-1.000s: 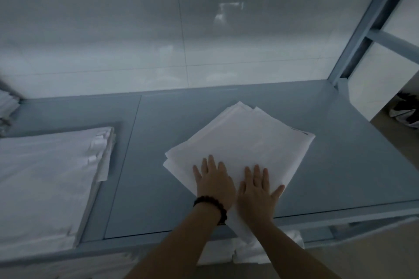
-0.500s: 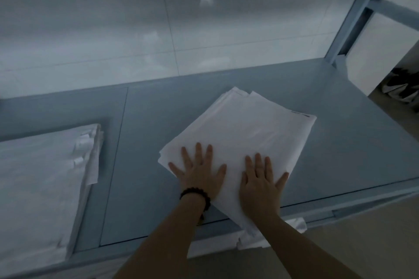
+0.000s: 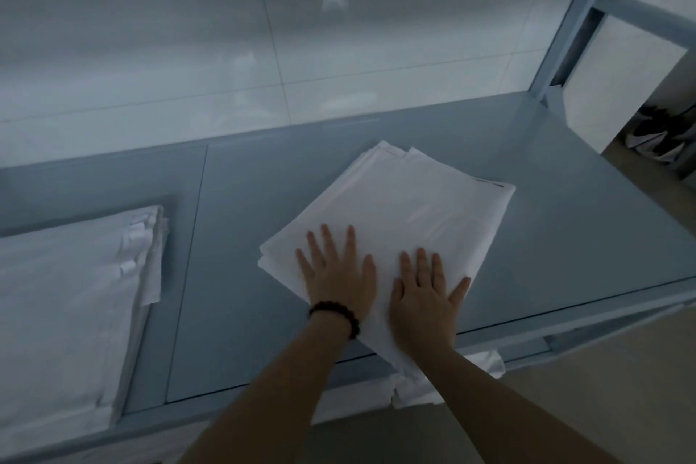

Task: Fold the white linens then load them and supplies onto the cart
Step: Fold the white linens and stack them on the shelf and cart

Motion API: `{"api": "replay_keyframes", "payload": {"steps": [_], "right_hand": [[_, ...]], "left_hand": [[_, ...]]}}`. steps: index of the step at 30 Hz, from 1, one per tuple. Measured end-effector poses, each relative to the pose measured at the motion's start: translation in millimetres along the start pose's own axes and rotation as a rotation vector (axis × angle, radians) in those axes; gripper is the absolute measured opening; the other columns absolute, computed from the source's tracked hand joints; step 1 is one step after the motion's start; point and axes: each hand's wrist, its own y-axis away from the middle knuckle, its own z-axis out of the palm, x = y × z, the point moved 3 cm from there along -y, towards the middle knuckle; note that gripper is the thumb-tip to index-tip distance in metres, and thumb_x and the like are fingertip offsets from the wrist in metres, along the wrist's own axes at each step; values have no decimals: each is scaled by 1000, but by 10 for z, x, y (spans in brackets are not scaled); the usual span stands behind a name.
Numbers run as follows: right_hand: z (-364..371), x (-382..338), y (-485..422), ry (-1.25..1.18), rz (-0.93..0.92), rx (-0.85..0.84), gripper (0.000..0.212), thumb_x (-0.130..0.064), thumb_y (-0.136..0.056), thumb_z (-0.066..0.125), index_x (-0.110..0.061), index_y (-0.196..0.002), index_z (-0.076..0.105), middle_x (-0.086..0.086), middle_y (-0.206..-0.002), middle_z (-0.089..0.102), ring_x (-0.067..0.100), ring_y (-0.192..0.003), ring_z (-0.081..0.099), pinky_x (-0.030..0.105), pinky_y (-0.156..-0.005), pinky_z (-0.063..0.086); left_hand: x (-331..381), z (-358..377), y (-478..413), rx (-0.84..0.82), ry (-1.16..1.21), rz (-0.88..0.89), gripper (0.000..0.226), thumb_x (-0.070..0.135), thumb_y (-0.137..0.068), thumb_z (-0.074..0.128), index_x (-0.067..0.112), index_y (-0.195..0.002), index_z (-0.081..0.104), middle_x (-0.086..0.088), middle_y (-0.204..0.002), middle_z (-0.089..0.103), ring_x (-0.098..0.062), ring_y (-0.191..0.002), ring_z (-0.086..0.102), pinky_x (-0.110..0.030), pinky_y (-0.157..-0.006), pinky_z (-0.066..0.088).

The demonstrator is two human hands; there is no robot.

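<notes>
A folded white linen [image 3: 406,207] lies turned at an angle on the blue-grey shelf [image 3: 557,237], its near corner hanging over the front edge. My left hand [image 3: 337,271], with a dark bead bracelet at the wrist, presses flat on the linen's near left part with fingers spread. Beside it, my right hand [image 3: 423,294] lies flat on the near right part, thumb out toward the linen's right edge. Both palms face down and hold nothing.
A stack of folded white linens [image 3: 71,313] sits on the left of the shelf. More white cloth [image 3: 452,377] shows on a lower level under the front edge. A blue metal upright [image 3: 565,30] rises at the right. Tiled wall behind; dark bags [image 3: 663,136] on the floor far right.
My left hand has slid left on the linen and spread its fingers, apart from the right hand. The view has drifted a little, shifting the left stack toward the frame edge.
</notes>
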Motion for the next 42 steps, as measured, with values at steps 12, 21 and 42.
{"api": "replay_keyframes", "payload": {"steps": [12, 21, 42], "right_hand": [[-47, 182, -240, 190, -261, -64, 67, -64, -89, -3, -40, -151, -1, -3, -161, -3, 22, -148, -7, 60, -108, -21], [-153, 333, -925, 313, -372, -77, 76, -67, -81, -13, -38, -151, -6, 2, -162, -5, 23, -148, -7, 59, -111, -16], [90, -889, 519, 50, -300, -295, 60, -51, -100, 20, -31, -153, 2, 16, -160, -8, 32, -147, -10, 48, -117, -6]], "left_hand": [[-92, 194, 71, -63, -119, -144, 81, 72, -74, -8, 42, -149, -10, -17, -159, -13, -43, -141, -19, -67, -98, -26], [-423, 102, -164, -50, -134, -42, 71, 74, -81, -4, 48, -147, -10, -11, -160, -15, -35, -144, -20, -61, -107, -19], [-1087, -309, 950, -131, -89, -242, 70, 71, -88, 6, 43, -147, -16, -6, -159, -20, -35, -143, -23, -63, -110, -13]]}}
